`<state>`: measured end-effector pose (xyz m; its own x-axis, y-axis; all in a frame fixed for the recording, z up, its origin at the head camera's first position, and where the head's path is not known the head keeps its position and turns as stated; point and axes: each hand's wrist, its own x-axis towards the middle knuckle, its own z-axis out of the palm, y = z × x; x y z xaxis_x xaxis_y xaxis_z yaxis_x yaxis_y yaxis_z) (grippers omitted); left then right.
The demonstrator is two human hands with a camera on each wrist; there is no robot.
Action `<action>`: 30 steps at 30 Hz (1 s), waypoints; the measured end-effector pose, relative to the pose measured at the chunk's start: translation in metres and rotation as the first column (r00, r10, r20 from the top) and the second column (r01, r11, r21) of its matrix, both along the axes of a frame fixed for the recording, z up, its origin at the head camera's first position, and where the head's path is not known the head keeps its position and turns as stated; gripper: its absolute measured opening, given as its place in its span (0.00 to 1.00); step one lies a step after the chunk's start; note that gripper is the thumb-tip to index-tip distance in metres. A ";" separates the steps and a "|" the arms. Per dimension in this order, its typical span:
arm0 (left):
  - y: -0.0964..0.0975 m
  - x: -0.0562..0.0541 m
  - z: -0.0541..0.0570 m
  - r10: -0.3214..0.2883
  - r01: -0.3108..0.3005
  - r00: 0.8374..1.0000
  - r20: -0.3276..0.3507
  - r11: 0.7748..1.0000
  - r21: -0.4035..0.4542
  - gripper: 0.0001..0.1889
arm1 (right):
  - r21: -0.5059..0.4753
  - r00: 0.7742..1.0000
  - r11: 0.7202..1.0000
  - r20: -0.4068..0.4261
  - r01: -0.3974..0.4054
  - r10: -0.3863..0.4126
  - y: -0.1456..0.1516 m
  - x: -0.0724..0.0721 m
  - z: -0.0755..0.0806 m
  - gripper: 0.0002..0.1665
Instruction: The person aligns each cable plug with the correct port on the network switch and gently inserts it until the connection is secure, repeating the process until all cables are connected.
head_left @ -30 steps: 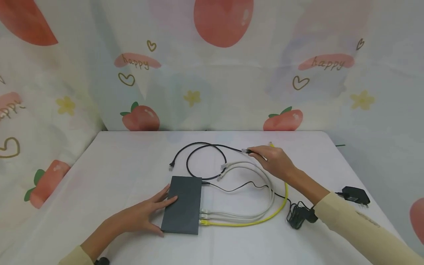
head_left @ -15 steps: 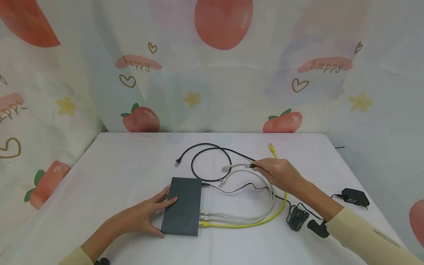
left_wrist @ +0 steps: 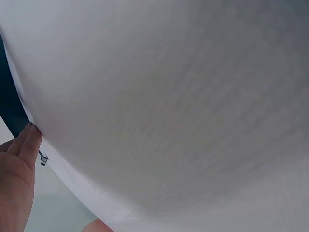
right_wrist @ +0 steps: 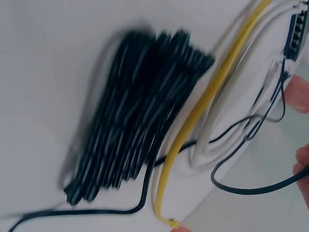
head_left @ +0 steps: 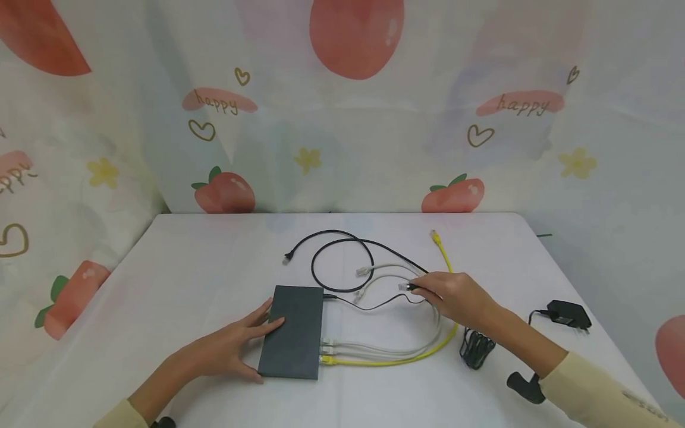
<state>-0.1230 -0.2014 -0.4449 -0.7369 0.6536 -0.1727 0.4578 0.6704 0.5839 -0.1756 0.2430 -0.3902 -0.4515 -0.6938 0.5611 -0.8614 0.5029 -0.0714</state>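
A dark flat network switch (head_left: 294,339) lies on the white table. Spread along its left side, my left hand (head_left: 222,345) rests the index finger on its top and the thumb at its near corner. My right hand (head_left: 462,297) pinches one end of a black Ethernet cable just behind its clear plug (head_left: 404,287), right of the switch. The far plug (head_left: 288,258) of that looped cable lies behind the switch. Two white Ethernet cables (head_left: 374,345) and a yellow Ethernet cable (head_left: 390,363) enter the switch's right side, where more ports (right_wrist: 295,36) show in the right wrist view.
A thin power cord (head_left: 369,308) runs from the switch's far right corner to a tied cord bundle (head_left: 476,349). The black power adapter (head_left: 568,314) lies near the right table edge. Loose white plugs (head_left: 364,271) sit behind the switch, and the yellow cable's free plug (head_left: 436,236) farther back.
My right hand has come nearer and slightly right, drawing the black cable's plug toward the switch's level. The black loop has shifted a little right. My left hand stays on the switch.
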 end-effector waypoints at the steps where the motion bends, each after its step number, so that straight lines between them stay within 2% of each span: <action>1: 0.000 0.000 0.000 0.000 0.000 1.000 -0.002 1.000 -0.001 0.53 | -0.002 1.000 1.000 0.004 -0.013 0.013 -0.002 0.002 -0.002 0.31; 3: 0.000 0.000 -0.001 -0.001 0.001 1.000 -0.004 1.000 -0.002 0.53 | -0.001 0.999 0.999 0.013 -0.033 0.033 -0.005 0.007 -0.005 0.27; 7: 0.000 -0.001 -0.002 -0.006 0.006 1.000 -0.010 1.000 0.004 0.53 | 0.011 0.997 0.999 0.057 -0.045 0.045 -0.012 0.016 -0.011 0.09; 8: 0.000 0.000 -0.002 -0.008 0.008 1.000 -0.014 1.000 0.005 0.53 | 0.015 0.997 0.999 0.064 -0.044 0.043 -0.013 0.018 -0.012 0.07; 12: -0.001 0.000 -0.004 -0.011 0.011 1.000 -0.021 1.000 0.003 0.53 | 0.016 0.996 0.999 0.076 -0.052 0.051 -0.019 0.023 -0.016 0.12; 17: -0.001 -0.001 -0.003 -0.008 0.008 1.000 -0.018 1.000 0.000 0.53 | 0.012 0.994 0.997 0.085 -0.075 0.073 -0.030 0.026 -0.020 0.09; 25: -0.001 0.001 -0.001 -0.005 0.005 1.000 -0.008 1.000 0.004 0.53 | 0.056 0.977 0.992 0.187 -0.111 0.099 -0.056 0.034 -0.024 0.07; 30: -0.002 0.000 -0.001 -0.013 0.013 1.000 -0.025 1.000 0.003 0.53 | 0.086 0.974 0.989 0.202 -0.123 0.103 -0.071 0.034 -0.031 0.05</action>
<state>-0.1233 -0.2033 -0.4464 -0.7322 0.6639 -0.1523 0.4810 0.6622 0.5746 -0.1413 0.1724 -0.4215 -0.4619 -0.7933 0.3966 -0.8869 0.4160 -0.2009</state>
